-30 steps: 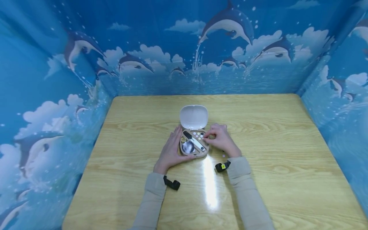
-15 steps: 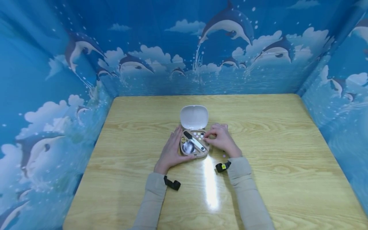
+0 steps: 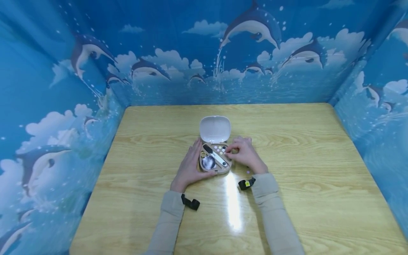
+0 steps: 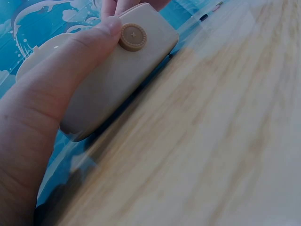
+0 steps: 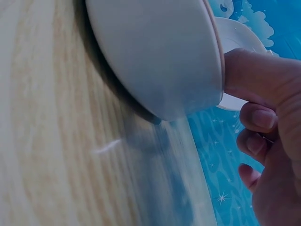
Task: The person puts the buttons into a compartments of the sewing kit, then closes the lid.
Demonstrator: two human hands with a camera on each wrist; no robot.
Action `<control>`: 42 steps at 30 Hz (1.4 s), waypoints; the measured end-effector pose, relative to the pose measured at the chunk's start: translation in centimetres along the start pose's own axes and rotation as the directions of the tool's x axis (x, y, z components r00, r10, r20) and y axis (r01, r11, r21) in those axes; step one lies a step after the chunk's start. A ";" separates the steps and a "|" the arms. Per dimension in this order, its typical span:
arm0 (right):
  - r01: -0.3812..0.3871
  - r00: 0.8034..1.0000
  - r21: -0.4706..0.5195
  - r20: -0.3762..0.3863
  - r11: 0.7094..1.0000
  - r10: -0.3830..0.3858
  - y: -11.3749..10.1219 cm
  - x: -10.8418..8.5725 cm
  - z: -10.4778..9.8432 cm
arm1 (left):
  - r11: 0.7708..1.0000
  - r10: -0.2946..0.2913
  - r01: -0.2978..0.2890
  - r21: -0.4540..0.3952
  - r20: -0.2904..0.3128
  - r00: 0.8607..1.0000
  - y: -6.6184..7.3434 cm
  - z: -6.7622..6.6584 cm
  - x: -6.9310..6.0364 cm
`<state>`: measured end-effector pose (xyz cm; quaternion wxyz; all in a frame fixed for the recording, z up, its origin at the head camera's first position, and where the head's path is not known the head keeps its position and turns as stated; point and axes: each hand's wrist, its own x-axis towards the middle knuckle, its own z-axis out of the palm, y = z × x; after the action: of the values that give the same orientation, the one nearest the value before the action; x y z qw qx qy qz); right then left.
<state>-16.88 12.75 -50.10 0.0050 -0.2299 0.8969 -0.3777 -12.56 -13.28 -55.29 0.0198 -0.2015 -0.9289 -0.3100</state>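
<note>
A sewing-kit case [image 3: 220, 171] stands with its white lid [image 3: 215, 129] raised. In it lie a black-and-white seam ripper-like tool [image 3: 215, 156], a round metallic disc [image 3: 208, 162], a yellow ring [image 3: 203, 154] and several small buttons [image 3: 221, 153]. My left hand [image 3: 189, 166] rests around the near left corner, fingers straight along the side; in the left wrist view the thumb [image 4: 70, 66] presses the front beside a button-shaped catch [image 4: 133, 36]. Over the right rim, my right hand [image 3: 243, 154] pinches what looks like a pale button, its fingertips hidden behind the wall in the right wrist view.
A small purple button [image 3: 248, 172] lies on the wooden table [image 3: 302, 159] beside the right wrist. Black wrist-camera mounts [image 3: 190, 203] sit on both sleeves. A dolphin-printed curtain [image 3: 178, 71] surrounds the far and side edges.
</note>
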 end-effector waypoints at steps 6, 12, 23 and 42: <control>-0.010 1.000 -0.004 0.014 1.000 0.010 0.0 0.0 -0.1 | 1.000 0.005 -0.005 -0.007 -0.004 1.000 0.1 -0.1 0.0; -0.023 1.000 -0.001 0.019 1.000 0.023 0.1 0.2 0.1 | 1.000 0.012 -0.012 -0.008 -0.007 1.000 0.0 -0.1 0.0; 0.017 1.000 0.004 -0.001 1.000 -0.017 -0.1 0.4 0.2 | 1.000 0.016 -0.016 -0.003 -0.007 1.000 0.0 -0.1 0.1; 0.058 0.993 0.085 -0.108 0.995 -0.049 -0.3 -0.5 -2.6 | 1.000 0.016 -0.016 -0.017 -0.003 1.000 0.0 -0.2 0.1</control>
<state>-16.76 14.49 -48.14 -0.0426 -0.2333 0.8720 -0.4283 -12.62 -13.34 -55.13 0.0220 -0.2084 -0.9247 -0.3179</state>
